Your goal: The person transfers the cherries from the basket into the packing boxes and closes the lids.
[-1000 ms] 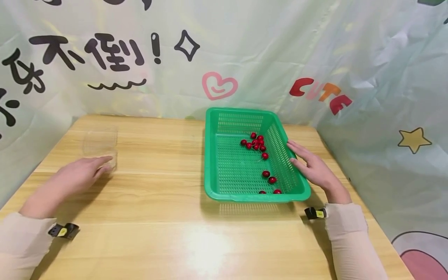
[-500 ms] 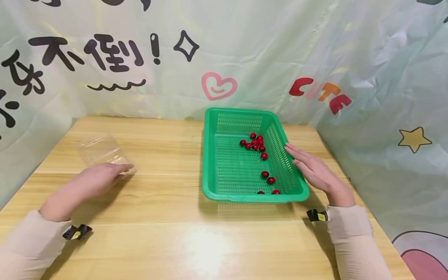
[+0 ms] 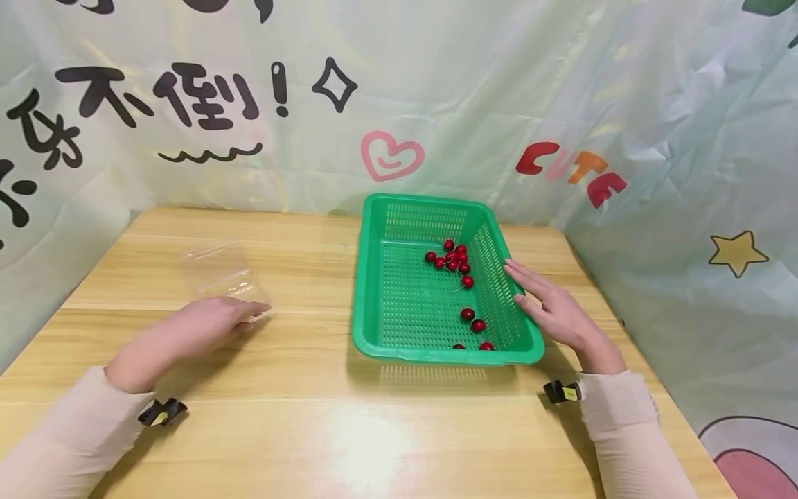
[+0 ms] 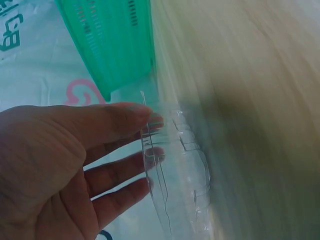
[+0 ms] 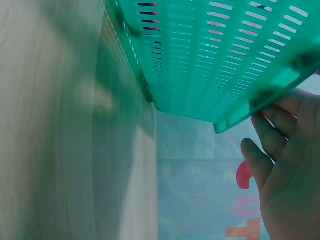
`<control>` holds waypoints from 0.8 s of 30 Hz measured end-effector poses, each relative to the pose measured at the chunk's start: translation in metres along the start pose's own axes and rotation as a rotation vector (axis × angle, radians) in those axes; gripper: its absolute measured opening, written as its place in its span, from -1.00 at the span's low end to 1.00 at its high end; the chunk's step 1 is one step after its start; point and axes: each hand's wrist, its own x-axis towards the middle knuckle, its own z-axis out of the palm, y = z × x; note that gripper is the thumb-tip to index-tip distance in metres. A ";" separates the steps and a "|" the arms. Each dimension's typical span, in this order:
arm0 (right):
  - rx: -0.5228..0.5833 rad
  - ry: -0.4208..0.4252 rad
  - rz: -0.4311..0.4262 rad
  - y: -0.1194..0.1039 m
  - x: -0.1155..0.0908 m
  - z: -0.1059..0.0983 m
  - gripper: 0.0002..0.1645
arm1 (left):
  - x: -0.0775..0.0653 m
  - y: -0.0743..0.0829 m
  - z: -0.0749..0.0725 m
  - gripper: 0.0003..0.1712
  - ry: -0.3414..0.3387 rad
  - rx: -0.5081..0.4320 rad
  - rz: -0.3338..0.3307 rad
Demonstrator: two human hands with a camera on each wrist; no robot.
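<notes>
My left hand (image 3: 202,326) pinches the edge of a clear plastic clamshell box (image 3: 221,267) between thumb and fingers, low over the left part of the table. In the left wrist view the thumb lies on the near side of the clear box (image 4: 187,165), and fingertips show through the plastic. A green mesh basket (image 3: 368,291) stands right of centre, with several red cherries (image 3: 458,260) mostly along its right half. My right hand (image 3: 557,312) touches the basket's right rim from outside. In the right wrist view its fingers (image 5: 272,137) rest against the rim with the thumb apart.
The wooden table (image 3: 299,360) lies between the box and the basket. A printed cloth (image 3: 461,90) hangs around the back and sides, close behind the basket. Both wrists carry small black devices.
My left hand has drawn the clear box to the right across the table, and the box has turned a little. The basket has shifted slightly left with my right hand against its rim.
</notes>
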 end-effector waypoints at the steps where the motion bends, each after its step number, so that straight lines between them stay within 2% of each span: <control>1: 0.004 0.003 -0.001 0.000 0.000 0.000 -0.31 | 0.002 0.002 0.001 -0.61 0.001 -0.006 0.008; 17: 0.018 0.015 -0.016 -0.001 0.001 -0.001 -0.31 | 0.029 0.030 0.010 -0.63 -0.057 -0.022 0.106; 24: 0.007 0.011 -0.041 -0.004 0.002 -0.001 -0.30 | 0.034 0.039 0.013 -0.65 -0.052 0.017 0.202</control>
